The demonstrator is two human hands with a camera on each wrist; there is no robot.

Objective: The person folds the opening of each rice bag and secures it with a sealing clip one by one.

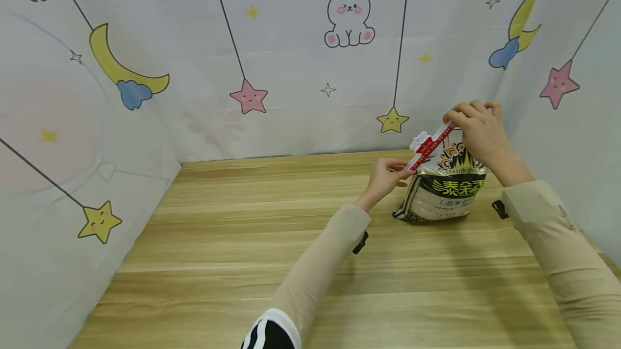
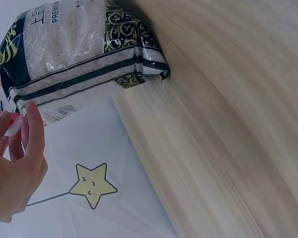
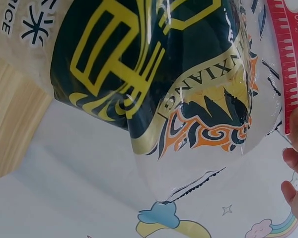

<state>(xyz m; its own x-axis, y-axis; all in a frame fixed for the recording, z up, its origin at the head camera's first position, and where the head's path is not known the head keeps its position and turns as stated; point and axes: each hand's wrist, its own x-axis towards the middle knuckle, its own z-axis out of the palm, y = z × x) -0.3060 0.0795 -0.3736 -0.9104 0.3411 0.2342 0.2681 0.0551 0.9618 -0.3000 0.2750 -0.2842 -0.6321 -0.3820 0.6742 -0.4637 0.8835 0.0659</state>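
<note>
A bag of rice (image 1: 443,198) stands on the table at the right, its clear top folded toward the left. Along that top slants a long red and white bag clip (image 1: 430,146) with a piano-key print and a white figure on it. My left hand (image 1: 385,180) pinches the clip's lower end; in the left wrist view the left fingers (image 2: 35,131) touch the bag's edge. At the upper end, my right hand (image 1: 482,130) holds the clip between thumb and fingers. The right wrist view shows the clip (image 3: 286,64) beside the bag's clear plastic, the right hand partly cut off.
The wood-grain table (image 1: 233,241) stretches left and forward of the bag. A white curtain (image 1: 291,57) with printed stars, moons and a rabbit hangs behind and along both sides, close to the bag.
</note>
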